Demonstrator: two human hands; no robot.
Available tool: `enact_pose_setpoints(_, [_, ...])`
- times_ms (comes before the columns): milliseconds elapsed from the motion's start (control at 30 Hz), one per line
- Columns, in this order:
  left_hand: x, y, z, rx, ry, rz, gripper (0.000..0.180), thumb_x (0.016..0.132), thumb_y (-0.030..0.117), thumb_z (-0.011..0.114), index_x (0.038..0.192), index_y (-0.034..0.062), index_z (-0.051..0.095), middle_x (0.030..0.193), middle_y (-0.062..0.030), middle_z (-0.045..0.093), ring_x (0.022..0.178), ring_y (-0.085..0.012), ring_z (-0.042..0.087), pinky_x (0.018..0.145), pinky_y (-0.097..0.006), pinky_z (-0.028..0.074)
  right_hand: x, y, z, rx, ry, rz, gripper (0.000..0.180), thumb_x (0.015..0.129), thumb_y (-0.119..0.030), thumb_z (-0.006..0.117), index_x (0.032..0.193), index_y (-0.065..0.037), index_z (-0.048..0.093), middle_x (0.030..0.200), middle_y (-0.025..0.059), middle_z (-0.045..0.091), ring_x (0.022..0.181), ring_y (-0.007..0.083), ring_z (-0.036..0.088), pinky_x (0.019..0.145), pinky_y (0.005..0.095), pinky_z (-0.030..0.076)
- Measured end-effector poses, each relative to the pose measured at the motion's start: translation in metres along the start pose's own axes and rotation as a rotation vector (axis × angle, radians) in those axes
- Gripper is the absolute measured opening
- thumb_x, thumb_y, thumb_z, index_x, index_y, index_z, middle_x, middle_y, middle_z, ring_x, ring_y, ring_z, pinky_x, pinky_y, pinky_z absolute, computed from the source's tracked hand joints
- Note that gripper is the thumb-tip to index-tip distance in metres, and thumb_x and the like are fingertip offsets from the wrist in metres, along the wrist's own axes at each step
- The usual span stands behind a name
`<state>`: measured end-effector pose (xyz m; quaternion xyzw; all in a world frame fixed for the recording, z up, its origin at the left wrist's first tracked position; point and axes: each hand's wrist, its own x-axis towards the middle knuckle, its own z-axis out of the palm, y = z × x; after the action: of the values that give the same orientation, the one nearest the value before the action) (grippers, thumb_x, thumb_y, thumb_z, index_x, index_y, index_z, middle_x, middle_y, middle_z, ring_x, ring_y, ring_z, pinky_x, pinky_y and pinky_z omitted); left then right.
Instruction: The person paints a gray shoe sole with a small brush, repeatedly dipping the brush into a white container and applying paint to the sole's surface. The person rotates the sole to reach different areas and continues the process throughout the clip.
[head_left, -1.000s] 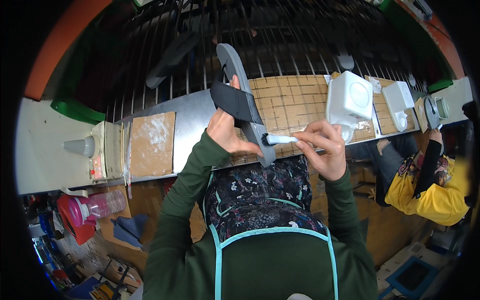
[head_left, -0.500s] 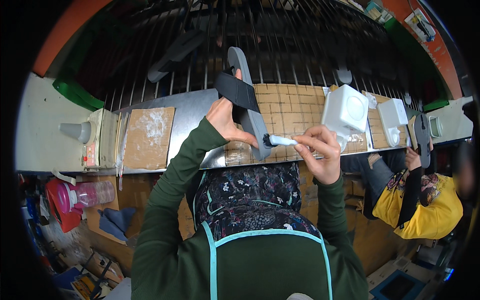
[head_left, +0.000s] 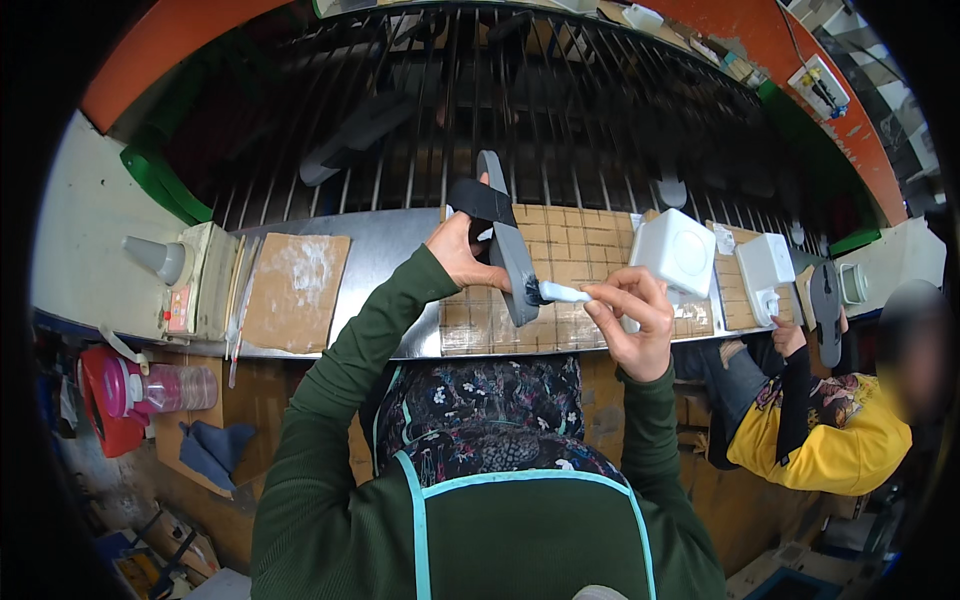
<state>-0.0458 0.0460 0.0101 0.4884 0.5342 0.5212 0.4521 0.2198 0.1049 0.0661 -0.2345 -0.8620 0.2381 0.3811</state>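
Observation:
A grey slide sandal with a wide black strap is gripped in my left hand. Its fingers pass under the strap, and the thumb lies along the sole's near part. The sandal is tipped up on its side, heel end toward me. Pinched in my right hand is a small brush with a pale blue handle. Its dark bristles touch the edge of the sole near the close end. Below both hands lies a cardboard sheet marked with a grid.
A white plastic container stands right of my hands, another beyond it. Metal bars with sandals on them run along the far side. To the left lies a smeared cardboard piece. A co-worker in yellow sits at right, holding a sandal.
My left hand has turned the sandal more edge-on, while the brush stays at its near end. The co-worker's hand has moved to the farther white container. The whole view has shifted slightly.

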Motion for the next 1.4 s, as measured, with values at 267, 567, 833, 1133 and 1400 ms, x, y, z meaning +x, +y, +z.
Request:
enact_pose_setpoints(267, [0.012,0.001,0.006,-0.205,0.000,-0.026,0.116,0.063,0.004,0.086,0.154,0.0120,0.015,0.134,-0.0064,0.046,0.120,-0.0171,0.049,0.104,-0.037,0.042,0.012,-0.005,-0.008,-0.013,0.025,-0.042,0.021,0.072,-0.011,0.079,0.093,-0.011,0.076,0.083,-0.0004,0.062,0.068,0.0124,0.049,0.073,0.0301,0.030])
enact_pose_setpoints(567, [0.014,-0.004,0.012,-0.534,-0.160,-0.092,0.083,0.073,0.045,0.081,0.126,-0.0051,0.041,0.105,-0.0109,0.062,0.089,-0.0179,0.066,0.084,-0.033,0.057,0.029,-0.015,-0.019,-0.133,0.034,-0.198,0.022,0.072,-0.002,0.077,0.093,-0.004,0.075,0.085,0.0035,0.059,0.062,0.0100,0.051,0.071,0.0261,0.036])
enact_pose_setpoints(833, [0.004,0.008,0.028,-0.604,-0.116,-0.194,0.070,0.085,0.057,0.063,0.126,0.0020,0.050,0.106,-0.0098,0.065,0.101,-0.0176,0.064,0.085,-0.032,0.055,0.041,-0.020,-0.025,-0.157,0.062,-0.263,0.025,0.070,-0.009,0.080,0.094,-0.012,0.076,0.084,-0.0004,0.062,0.068,0.0120,0.052,0.073,0.0321,0.028])
enact_pose_setpoints(1133, [0.003,0.010,0.036,-0.740,-0.177,-0.400,0.065,0.087,0.062,0.056,0.121,0.0063,0.056,0.107,-0.0115,0.065,0.102,-0.0173,0.064,0.081,-0.030,0.058,0.060,-0.032,-0.036,-0.227,0.061,-0.368,0.024,0.069,-0.010,0.080,0.093,-0.012,0.076,0.085,-0.0013,0.062,0.066,0.0106,0.052,0.071,0.0324,0.026])
enact_pose_setpoints(1400, [-0.005,0.009,0.041,-0.954,-0.277,-0.408,0.088,0.068,0.064,0.073,0.129,0.0060,0.049,0.122,-0.0131,0.058,0.110,-0.0231,0.061,0.091,-0.038,0.056,0.062,-0.034,-0.036,-0.299,0.067,-0.392,0.022,0.070,-0.012,0.080,0.092,-0.013,0.075,0.085,-0.0018,0.062,0.070,0.0103,0.054,0.071,0.0330,0.026])
